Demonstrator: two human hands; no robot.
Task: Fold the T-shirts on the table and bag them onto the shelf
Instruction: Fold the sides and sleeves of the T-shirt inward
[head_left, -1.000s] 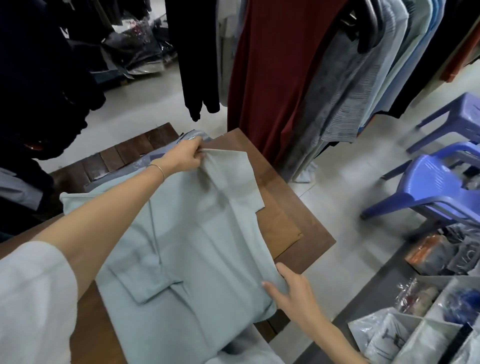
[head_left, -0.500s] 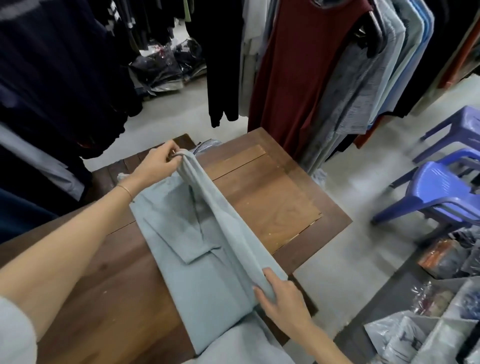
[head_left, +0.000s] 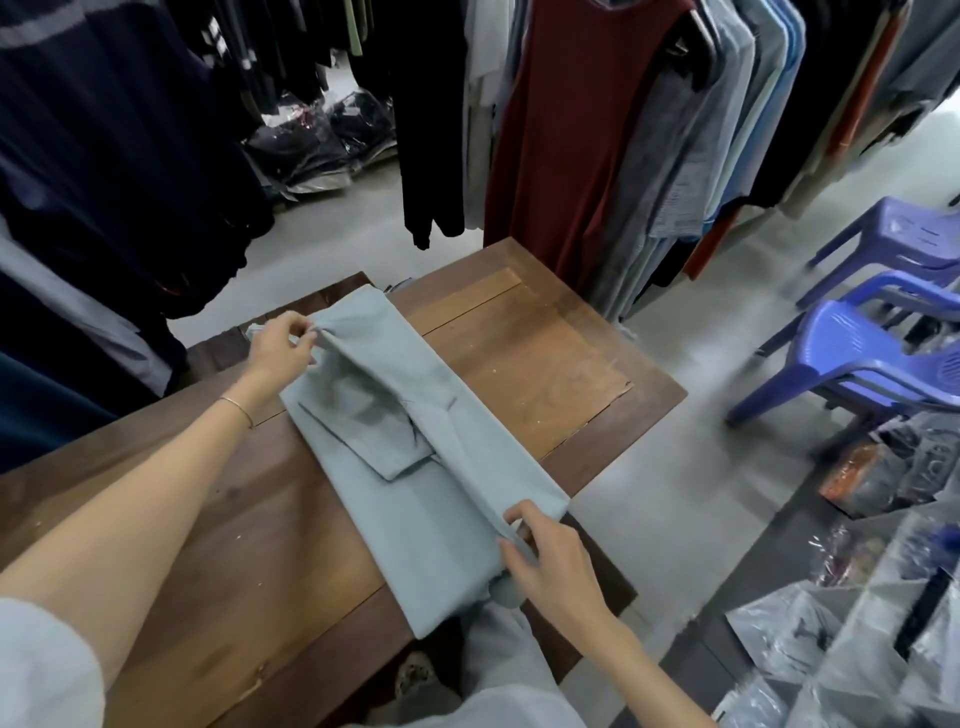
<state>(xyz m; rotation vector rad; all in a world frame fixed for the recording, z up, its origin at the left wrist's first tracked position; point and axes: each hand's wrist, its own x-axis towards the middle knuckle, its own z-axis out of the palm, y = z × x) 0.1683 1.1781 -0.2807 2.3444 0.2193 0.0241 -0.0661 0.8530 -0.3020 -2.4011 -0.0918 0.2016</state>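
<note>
Pale-green T-shirt (head_left: 415, 467) lay lengthwise on the wooden bench (head_left: 519, 353), toward its right edge. Left hand (head_left: 283, 345) pinched the far end, right hand (head_left: 545, 561) pinched the near end, each grip holding cloth, probably squaring the side fold.

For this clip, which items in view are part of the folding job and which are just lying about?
In use:
- T-shirt, partly folded on the table
- left hand, pinching its far end
- right hand, pinching its near end

Lying about:
- hanging clothes
- blue chairs
- bagged clothes on the floor
- plastic bags at lower right
</note>
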